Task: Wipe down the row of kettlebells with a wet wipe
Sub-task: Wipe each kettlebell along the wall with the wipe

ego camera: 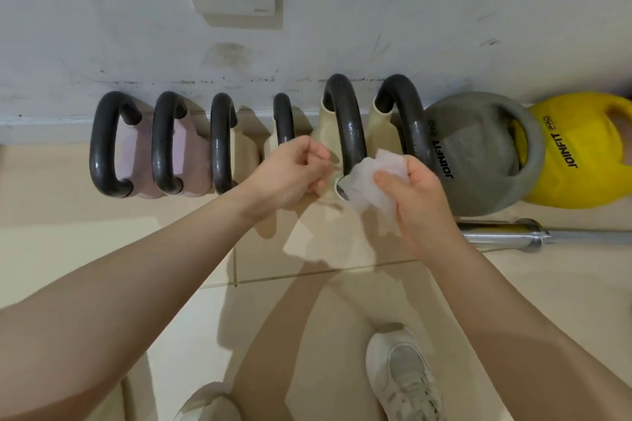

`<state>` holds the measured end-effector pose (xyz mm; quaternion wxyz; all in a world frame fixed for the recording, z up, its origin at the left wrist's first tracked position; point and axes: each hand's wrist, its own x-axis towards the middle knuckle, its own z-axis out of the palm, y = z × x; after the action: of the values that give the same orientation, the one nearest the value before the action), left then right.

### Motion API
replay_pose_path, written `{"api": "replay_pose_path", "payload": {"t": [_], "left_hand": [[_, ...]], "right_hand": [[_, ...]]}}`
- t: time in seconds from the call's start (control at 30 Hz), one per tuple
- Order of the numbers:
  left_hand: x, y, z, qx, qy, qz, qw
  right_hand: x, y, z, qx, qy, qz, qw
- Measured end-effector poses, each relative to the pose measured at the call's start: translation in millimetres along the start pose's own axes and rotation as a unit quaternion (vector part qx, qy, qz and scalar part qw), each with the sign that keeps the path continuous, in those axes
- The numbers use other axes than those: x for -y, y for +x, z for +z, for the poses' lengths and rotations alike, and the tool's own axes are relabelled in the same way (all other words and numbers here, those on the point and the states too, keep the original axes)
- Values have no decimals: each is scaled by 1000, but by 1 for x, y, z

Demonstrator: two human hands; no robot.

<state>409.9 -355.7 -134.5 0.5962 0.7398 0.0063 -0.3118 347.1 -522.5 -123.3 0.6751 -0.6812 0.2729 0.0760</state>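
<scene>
The step in hand looks like wiping the near foot of the black handle point(345, 126) on the fifth kettlebell point(326, 126) in the row, a cream one standing against the wall point(102, 27) between a smaller cream bell point(270, 147) and another cream one point(383, 130). To do it well, the wipe point(372, 181) should wrap round the bar rather than dab at one face, then travel up and over the arch so the far side gets covered too; a fresh fold would help once this patch greys, and the seam where handle meets body likely collects grime. The right hand point(413, 195) bunches the wipe in curled fingers and thumb, pressing it against the handle's base, wrist bent inward with the forearm reaching up from lower right. The left hand point(290, 174) sits just beside the same bell, fingers curled; it seems to pinch or steady something at the bell's shoulder, but I cannot tell what, if anything, it grips. Its forearm stretches in from lower left. Two pink bells point(131, 154) and a further cream one sit to the left, a grey bell point(478, 154) and yellow bell point(574, 154) to the right.
</scene>
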Motion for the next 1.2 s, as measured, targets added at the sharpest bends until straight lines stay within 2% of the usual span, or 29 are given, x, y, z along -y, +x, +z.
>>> {"api": "replay_pose_path", "payload": {"t": [0.03, 0.1, 0.2, 0.27, 0.3, 0.33, 0.4, 0.43, 0.5, 0.6, 0.67, 0.73, 0.87, 0.97, 1.0, 1.07, 1.13, 1.2], "left_hand": [[-2, 7, 6, -53, -7, -3, 999], [-9, 20, 19, -114, -24, -13, 993], [-18, 37, 34, -118, 4, -46, 992], [-23, 42, 40, -117, 23, -64, 991], [-23, 43, 41, -122, 24, -67, 990], [-24, 44, 41, -127, 14, -71, 989], [-24, 45, 41, -134, -5, -82, 988], [-24, 45, 41, -138, -9, -87, 987], [-23, 46, 41, -141, -12, -94, 985], [-26, 44, 41, -138, -39, -115, 983], [-30, 40, 41, -135, -45, -131, 981], [-34, 37, 42, -136, -39, -143, 980], [-35, 35, 42, -136, -40, -145, 979], [-33, 35, 41, -130, -46, -140, 981], [-32, 35, 41, -130, -51, -137, 981], [-32, 33, 41, -127, -73, -130, 981], [-32, 31, 42, -124, -92, -123, 980], [-34, 31, 42, -124, -87, -122, 981]], "right_hand": [[3, 3, -6, -58, -45, -27, 997], [6, 11, -13, -157, -189, -99, 964], [10, 24, -8, -169, -312, -175, 918], [15, 36, 2, -146, -366, -178, 902], [18, 39, 8, -122, -365, -165, 908], [19, 43, 13, -89, -326, -140, 931], [23, 42, 21, -33, -141, -59, 988], [23, 41, 21, -21, -54, -14, 998], [19, 38, 14, -4, 25, 36, 999], [9, 39, 6, -2, 10, 5, 1000], [-2, 38, 8, -11, -103, -82, 991], [-15, 35, 15, -26, -162, -138, 977], [-25, 36, 30, -13, -134, -159, 978], [-26, 49, 38, 17, -169, -206, 964], [-24, 54, 40, 28, -154, -196, 968], [-15, 63, 41, 54, -54, -133, 988], [-6, 71, 38, 77, 22, -83, 993], [1, 74, 32, 97, 19, -78, 992]]}}
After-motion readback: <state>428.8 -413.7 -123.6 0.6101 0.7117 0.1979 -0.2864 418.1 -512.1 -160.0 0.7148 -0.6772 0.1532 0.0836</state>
